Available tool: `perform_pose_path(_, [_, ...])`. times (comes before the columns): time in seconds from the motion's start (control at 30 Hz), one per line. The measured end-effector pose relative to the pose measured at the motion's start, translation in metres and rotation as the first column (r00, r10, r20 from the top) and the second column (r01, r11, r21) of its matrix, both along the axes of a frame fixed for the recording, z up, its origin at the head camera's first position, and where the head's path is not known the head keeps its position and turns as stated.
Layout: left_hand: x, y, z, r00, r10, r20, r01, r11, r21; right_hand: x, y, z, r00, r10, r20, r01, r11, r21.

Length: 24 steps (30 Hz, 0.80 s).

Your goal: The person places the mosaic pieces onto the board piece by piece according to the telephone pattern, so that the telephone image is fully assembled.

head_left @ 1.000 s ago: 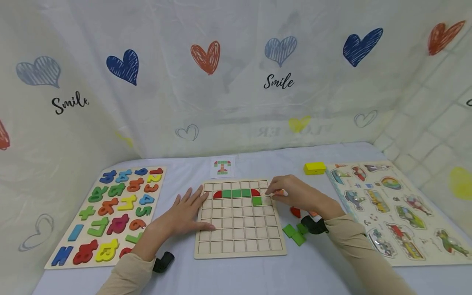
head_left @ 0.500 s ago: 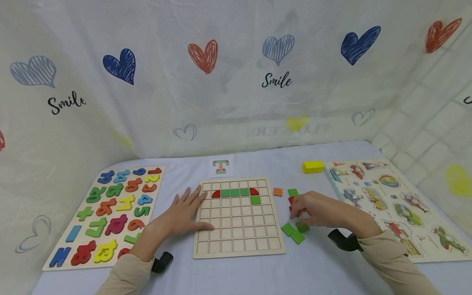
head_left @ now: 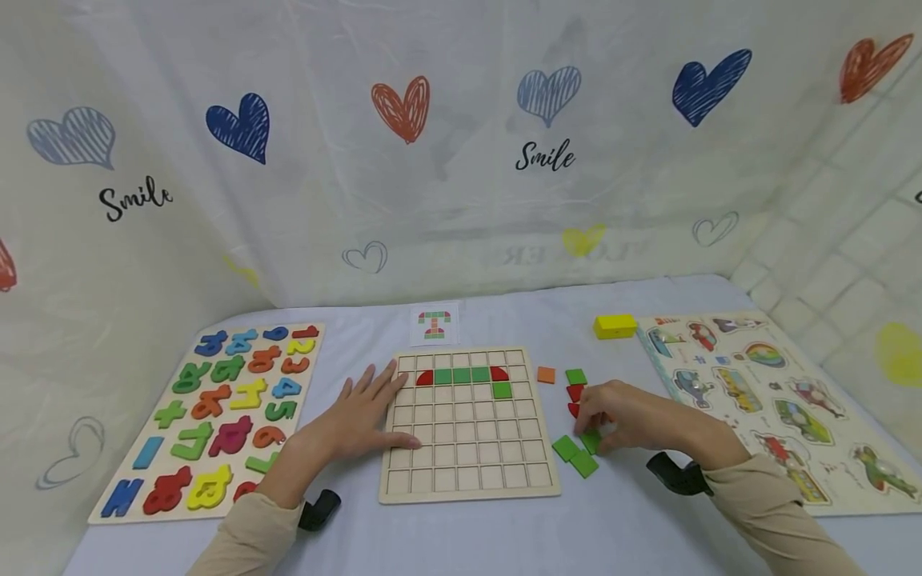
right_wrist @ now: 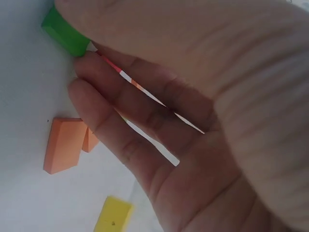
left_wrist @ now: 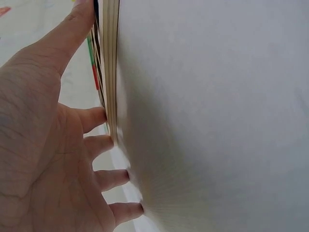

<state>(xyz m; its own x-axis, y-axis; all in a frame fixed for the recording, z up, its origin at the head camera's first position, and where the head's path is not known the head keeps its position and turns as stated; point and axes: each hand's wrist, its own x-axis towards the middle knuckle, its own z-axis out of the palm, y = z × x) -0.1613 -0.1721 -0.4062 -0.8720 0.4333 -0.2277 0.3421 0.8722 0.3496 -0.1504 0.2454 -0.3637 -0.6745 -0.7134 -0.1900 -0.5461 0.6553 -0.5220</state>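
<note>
Spreading along the left edge of the wooden grid board (head_left: 464, 436), your left grip (head_left: 360, 420): fingers extended, thumb lying across the edge, nothing held. Your right grip (head_left: 623, 416): fingers bent downward, thumb at a green tile (head_left: 591, 441); whether that tile is held, I cannot tell. Two more green tiles (head_left: 585, 464), just left of your right thumb, flat on the white-covered tabletop (head_left: 468, 544). Orange pieces (right_wrist: 63, 145), near your right fingertips. Two red pieces (head_left: 574, 392), just left of those fingertips. One further green square (head_left: 575, 376), beyond the reds. One orange square (head_left: 547, 374), beside the board's right edge. On the board, between your grips: a coloured row (head_left: 461, 375), red rounded ends around three greens, one green beneath its right end. Letter-and-number board (head_left: 167, 440), left of your left grip. Picture puzzle board (head_left: 843, 504), right of your right grip. Yellow block (head_left: 615, 326), ahead of your right grip. Pattern card (head_left: 434, 324), ahead of your left grip. Heart-printed cloth (head_left: 461, 200), farthest from both.
</note>
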Motion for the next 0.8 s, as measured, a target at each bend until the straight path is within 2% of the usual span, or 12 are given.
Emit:
perform_pose_path(0.2, [-0.001, 0.001, 0.001, 1.0, 0.0, 0.004, 0.0, 1.0, 0.009, -0.002, 0.0, 0.0, 0.999, -0.002, 0.044, 0.002, 1.0, -0.013])
perform_pose_path(0.53, [-0.001, 0.001, -0.003, 1.0, 0.0, 0.0, 0.0, 1.0, 0.004, -0.01, 0.013, -0.009, 0.991, -0.001, 0.136, 0.018, 0.992, -0.122])
perform_pose_path(0.8, [0.001, 0.001, 0.0, 1.0, -0.002, 0.002, 0.002, 1.0, 0.002, -0.012, 0.017, -0.01, 0.994, 0.003, 0.11, 0.016, 0.985, -0.169])
